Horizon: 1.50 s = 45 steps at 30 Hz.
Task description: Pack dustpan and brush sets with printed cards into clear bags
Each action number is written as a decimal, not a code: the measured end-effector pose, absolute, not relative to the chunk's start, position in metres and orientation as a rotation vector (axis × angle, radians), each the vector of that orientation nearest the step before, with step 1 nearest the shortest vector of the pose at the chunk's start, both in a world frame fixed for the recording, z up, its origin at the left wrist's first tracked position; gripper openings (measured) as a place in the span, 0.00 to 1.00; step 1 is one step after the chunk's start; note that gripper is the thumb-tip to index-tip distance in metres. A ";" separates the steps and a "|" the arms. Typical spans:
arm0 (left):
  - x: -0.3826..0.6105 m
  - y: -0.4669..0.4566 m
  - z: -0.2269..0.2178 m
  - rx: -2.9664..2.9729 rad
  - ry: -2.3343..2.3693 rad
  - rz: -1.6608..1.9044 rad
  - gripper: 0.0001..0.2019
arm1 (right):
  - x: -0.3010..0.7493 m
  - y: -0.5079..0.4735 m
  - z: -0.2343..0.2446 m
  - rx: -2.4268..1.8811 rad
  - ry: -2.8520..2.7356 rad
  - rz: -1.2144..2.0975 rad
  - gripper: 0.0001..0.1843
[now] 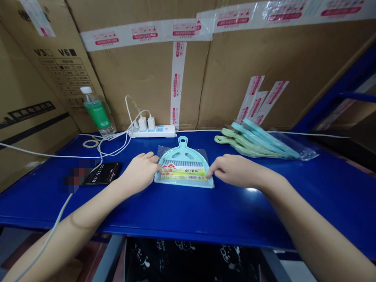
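A small light-blue dustpan-and-brush set [183, 161] in a clear plastic bag lies flat on the blue table [188, 211], its handle pointing away from me. A green and yellow paper label crosses its near edge. My left hand [139, 172] pinches the bag's left edge with curled fingers. My right hand [235, 170] pinches the right edge beside the label. Both hands rest on the table on either side of the set.
A pile of green and blue dustpan sets [255, 143] lies at the back right. A phone [101, 173] showing a timer, a power strip [154, 131] with chargers and white cables, a hair tie and a green bottle [96, 111] sit at the left. Cardboard boxes form the back wall.
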<state>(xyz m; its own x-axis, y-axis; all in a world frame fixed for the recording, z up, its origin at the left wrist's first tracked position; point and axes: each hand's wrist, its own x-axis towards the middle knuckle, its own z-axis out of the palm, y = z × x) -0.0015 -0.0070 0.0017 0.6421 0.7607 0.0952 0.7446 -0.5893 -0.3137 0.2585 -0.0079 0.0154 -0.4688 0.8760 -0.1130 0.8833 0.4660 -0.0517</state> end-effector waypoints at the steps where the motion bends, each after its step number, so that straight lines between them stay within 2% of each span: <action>1: -0.002 -0.007 0.001 -2.541 -1.205 0.062 0.17 | 0.258 -0.008 0.015 1.588 2.629 -0.157 0.23; 36: -0.003 -0.003 -0.005 -2.575 -1.269 0.036 0.12 | 0.250 -0.001 0.006 1.535 2.632 -0.253 0.13; 45: 0.003 -0.007 -0.005 -2.497 -1.305 0.177 0.08 | 0.246 -0.003 0.007 1.555 2.609 -0.243 0.12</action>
<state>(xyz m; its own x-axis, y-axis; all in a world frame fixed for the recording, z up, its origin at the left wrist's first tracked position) 0.0026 -0.0068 -0.0053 0.5757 0.8168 0.0367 0.7775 -0.5330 -0.3337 0.2461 -0.0028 0.0065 -0.4757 0.8645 -0.1621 0.8796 0.4675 -0.0882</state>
